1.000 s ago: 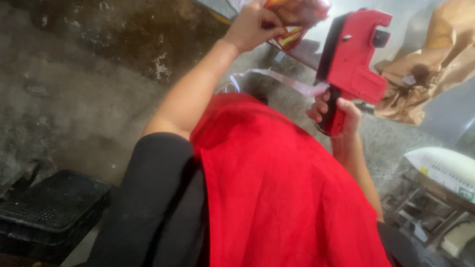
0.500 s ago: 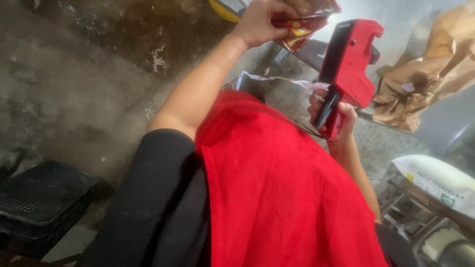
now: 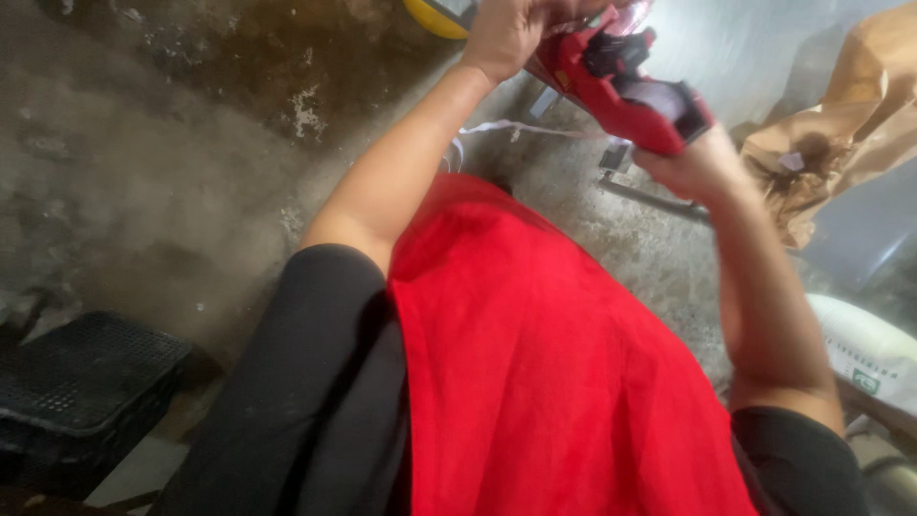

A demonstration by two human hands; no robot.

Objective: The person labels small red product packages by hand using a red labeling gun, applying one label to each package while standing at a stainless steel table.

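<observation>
The right hand (image 3: pixel 690 164) is wrapped firmly around the grip of the red plastic handheld labelling gun (image 3: pixel 626 88), raised at the top of the view above the red cloth apron (image 3: pixel 554 363). The left hand (image 3: pixel 506 33) is curled against the gun's front end; whether it pinches a small item there cannot be told. For a clean result, hold the gun steady and flat against the contact point.

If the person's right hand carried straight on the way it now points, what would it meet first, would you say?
The right hand points up and left along the red plastic label gun it grips, toward the left hand. That hand would likely come first, though depth is unclear.
</observation>
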